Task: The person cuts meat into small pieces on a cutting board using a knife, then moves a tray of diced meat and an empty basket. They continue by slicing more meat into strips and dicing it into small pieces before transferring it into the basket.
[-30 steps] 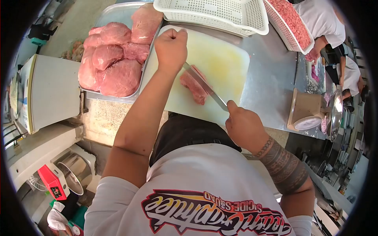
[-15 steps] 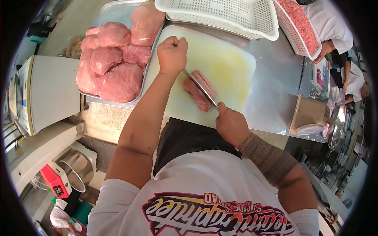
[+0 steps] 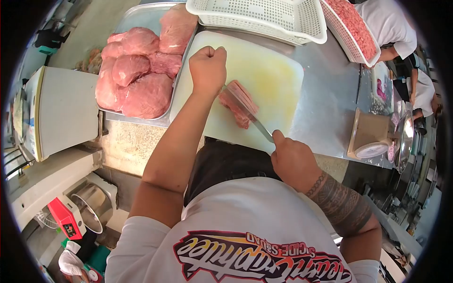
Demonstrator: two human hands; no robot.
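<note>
My right hand is closed around a knife, its handle hidden in the fist. The blade slants up and left, lying over a piece of raw meat that shows cut strips along its upper side. The meat rests on a white cutting board with yellowish stains. My left hand is a closed fist over the board's left part, just up and left of the meat and near the blade's tip. The inside of that fist is hidden, so whether it holds anything cannot be seen.
A metal tray of large raw meat pieces stands left of the board. A white perforated basket sits behind it. Ground meat fills another basket, beside a co-worker's sleeve. A scale stands at right.
My right hand has drawn back down and right, pulling the knife with it across the meat. The blade now shows more of its flat side. My left fist stays nearly in place.
</note>
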